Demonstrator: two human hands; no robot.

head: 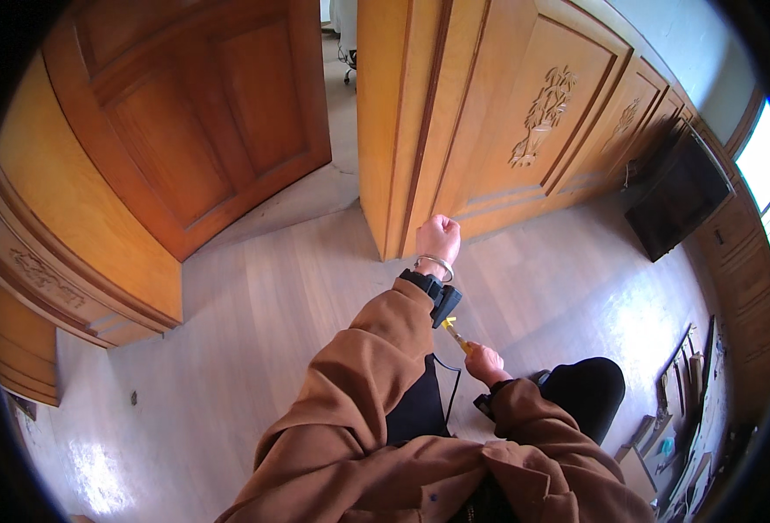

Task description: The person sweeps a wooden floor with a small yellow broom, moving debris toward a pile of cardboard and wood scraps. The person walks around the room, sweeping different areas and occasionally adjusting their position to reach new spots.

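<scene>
My left hand [438,236] is stretched forward in a fist, in front of the foot of the carved wooden wall panelling [483,144]. The inside of that fist is hidden, and nothing shows sticking out of it. Whether it touches the wood, I cannot tell. A metal bangle [438,265] and a black strapped device [434,294] sit on that wrist. Lower down, my right hand [484,363] grips a slim yellow-handled tool [461,341]. Its yellow far end lies just beside the device in the picture; the exact kind is unclear.
A brown panelled door [208,124] stands ajar at the upper left. The wood-look floor [261,314] spreads around me. A dark flat panel [679,189] leans at the right. Wood scraps and boards [660,438] lie at lower right. A black cable [455,392] hangs by my leg.
</scene>
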